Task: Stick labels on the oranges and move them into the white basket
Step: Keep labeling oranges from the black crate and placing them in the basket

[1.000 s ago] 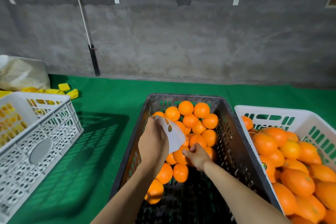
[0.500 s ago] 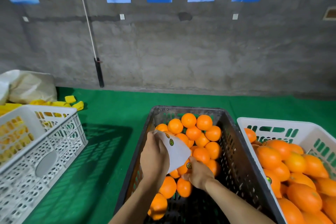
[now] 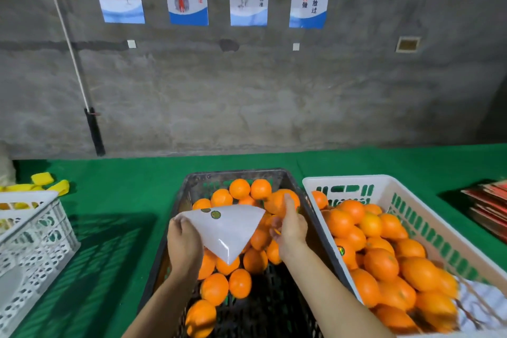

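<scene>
Above black crate, left hand gripping label sheet, right hand holding orange.

green-covered table carries three crates — dark, white basket, white left crate — plus yellow pieces.

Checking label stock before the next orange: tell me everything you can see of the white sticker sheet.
The sticker sheet is glossy white backing paper, curled into a cone-like fold with its point downward. Two round dark labels sit near its upper edge. The left hand grips its left corner, holding it above the oranges in the black crate.
</scene>
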Demonstrator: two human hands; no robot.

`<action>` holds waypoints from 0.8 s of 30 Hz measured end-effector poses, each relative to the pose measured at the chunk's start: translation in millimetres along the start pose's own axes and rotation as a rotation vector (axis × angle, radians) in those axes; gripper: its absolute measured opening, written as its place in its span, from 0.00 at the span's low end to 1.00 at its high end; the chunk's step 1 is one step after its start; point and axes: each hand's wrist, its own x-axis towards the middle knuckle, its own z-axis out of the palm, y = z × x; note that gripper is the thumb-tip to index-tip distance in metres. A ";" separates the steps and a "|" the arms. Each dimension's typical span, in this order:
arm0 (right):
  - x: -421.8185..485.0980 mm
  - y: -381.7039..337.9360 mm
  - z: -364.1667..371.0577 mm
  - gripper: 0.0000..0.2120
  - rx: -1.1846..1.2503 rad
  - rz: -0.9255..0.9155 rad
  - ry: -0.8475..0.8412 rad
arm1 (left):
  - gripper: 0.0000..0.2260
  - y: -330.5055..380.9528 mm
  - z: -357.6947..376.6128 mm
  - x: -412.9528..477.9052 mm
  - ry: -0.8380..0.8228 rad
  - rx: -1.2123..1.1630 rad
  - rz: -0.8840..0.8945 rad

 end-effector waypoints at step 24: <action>-25.9 18.1 -8.0 0.10 -1.106 -0.996 -0.526 | 0.11 3.4 2.8 -25.2 -0.473 0.104 -0.021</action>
